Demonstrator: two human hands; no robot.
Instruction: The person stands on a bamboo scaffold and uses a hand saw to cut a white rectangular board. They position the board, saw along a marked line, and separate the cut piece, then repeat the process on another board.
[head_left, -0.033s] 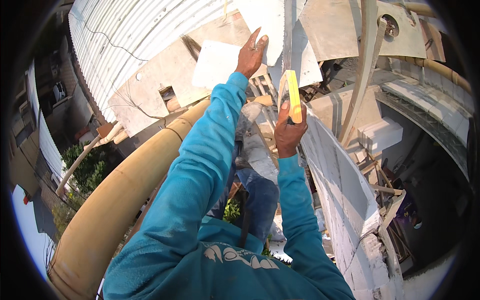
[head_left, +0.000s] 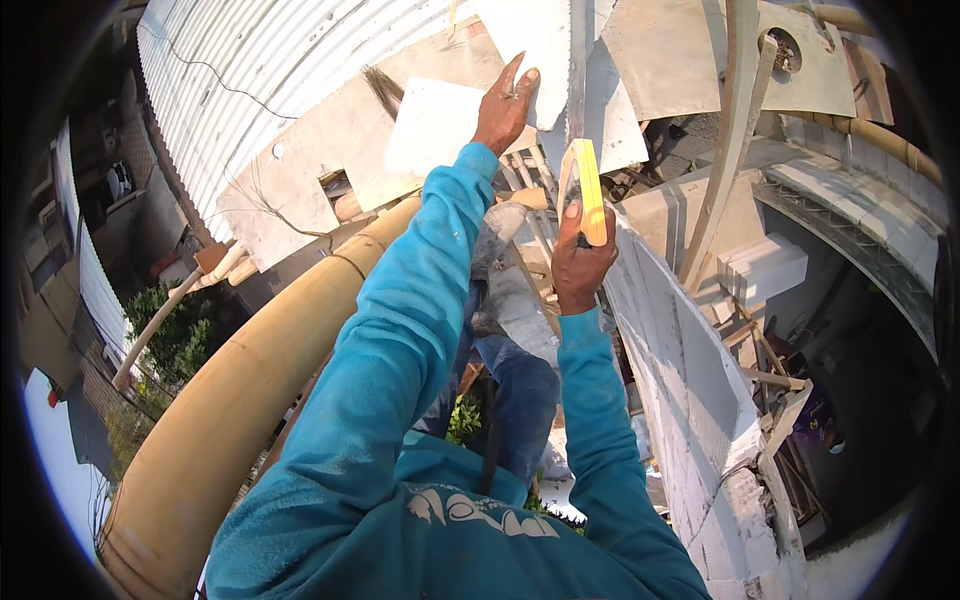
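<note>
My right hand (head_left: 583, 258) is closed around the yellow-edged handle (head_left: 589, 190) of a handsaw. Its toothed blade (head_left: 576, 75) points away from me, along the right edge of a white sheet (head_left: 522, 35). On that sheet rests my left hand (head_left: 504, 108), fingers stretched forward and thumb apart, left of the blade. A second white sheet (head_left: 432, 125) lies beside my left wrist. I cannot make out how deep the blade is in the material.
A thick bamboo pole (head_left: 250, 370) runs along my left side, with a corrugated roof (head_left: 290, 70) beyond it. On the right are a white block wall (head_left: 685, 390), an upright timber (head_left: 725, 150) and stacked white blocks (head_left: 762, 270). A brush (head_left: 383, 90) lies on the boards.
</note>
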